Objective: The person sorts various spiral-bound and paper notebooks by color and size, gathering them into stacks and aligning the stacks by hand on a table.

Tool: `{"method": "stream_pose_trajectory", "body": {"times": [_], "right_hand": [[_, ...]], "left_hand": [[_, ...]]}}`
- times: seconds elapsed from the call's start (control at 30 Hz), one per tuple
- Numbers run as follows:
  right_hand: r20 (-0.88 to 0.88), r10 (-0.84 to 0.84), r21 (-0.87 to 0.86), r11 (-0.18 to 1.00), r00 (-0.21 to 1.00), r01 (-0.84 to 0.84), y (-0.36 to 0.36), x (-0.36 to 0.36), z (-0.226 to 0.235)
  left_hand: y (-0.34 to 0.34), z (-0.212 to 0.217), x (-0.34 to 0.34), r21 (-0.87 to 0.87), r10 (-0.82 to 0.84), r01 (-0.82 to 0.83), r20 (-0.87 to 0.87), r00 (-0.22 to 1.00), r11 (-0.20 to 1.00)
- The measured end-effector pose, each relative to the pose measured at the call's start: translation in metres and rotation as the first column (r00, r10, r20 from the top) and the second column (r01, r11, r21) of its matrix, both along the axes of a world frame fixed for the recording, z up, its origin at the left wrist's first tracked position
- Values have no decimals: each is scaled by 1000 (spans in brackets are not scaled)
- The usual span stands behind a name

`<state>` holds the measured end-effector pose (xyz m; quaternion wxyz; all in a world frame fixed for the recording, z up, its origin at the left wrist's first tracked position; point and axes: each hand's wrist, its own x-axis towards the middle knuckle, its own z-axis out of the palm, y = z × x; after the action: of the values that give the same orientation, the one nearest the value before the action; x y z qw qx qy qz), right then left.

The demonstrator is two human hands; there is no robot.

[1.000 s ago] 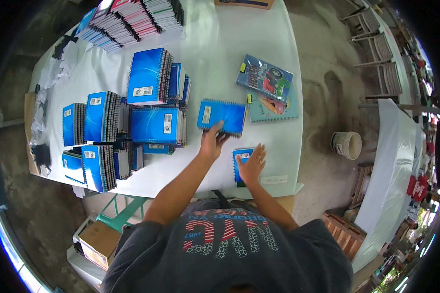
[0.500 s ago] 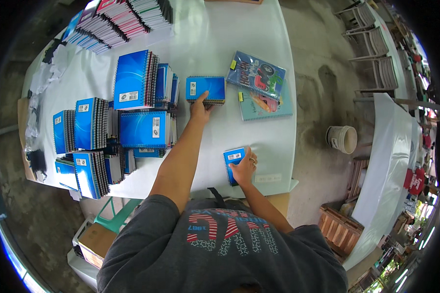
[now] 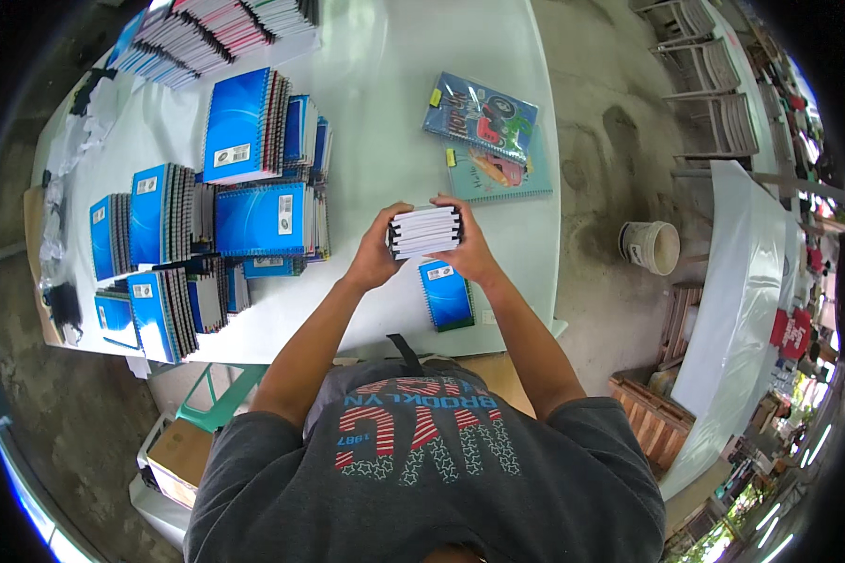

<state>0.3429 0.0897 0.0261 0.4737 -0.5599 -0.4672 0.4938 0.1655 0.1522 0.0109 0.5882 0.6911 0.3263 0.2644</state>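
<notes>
White stack (image 3: 424,233): your left hand (image 3: 376,251) and right hand (image 3: 473,251) pinch its sides, likely keeping it together.
Blue notebook (image 3: 448,298): flat at five o'clock, presumably within reach.

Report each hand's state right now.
Left hand: closed on the left end of a stack of spiral notebooks.
Right hand: closed on the same stack's right end.

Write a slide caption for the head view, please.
Left grip and right grip hold a notebook stack at a white table.
</notes>
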Motion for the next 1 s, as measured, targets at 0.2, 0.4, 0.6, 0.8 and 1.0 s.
{"method": "stream_pose_trajectory", "body": {"times": [0.2,0.4,0.6,0.8,1.0], "right_hand": [[-182,-55,-28,998,982,50,-8,-16,-36],[-316,-68,-91,995,947,41,-9,-29,-43],[102,109,30,993,989,-112,-20,-9,-87],[187,92,36,994,978,-100,-18,-9,-96],[328,51,36,997,943,-66,-11,-8,-99]], "left_hand": [[-13,-28,-9,-239,97,-99,-20,995,966],[-19,-39,-6,-220,135,-122,42,990,968],[-14,-70,-20,13,-10,12,-128,992,1000],[-15,-69,-19,-12,22,-24,-144,989,1000],[-7,-64,-20,-51,-16,9,-131,991,999]]}}
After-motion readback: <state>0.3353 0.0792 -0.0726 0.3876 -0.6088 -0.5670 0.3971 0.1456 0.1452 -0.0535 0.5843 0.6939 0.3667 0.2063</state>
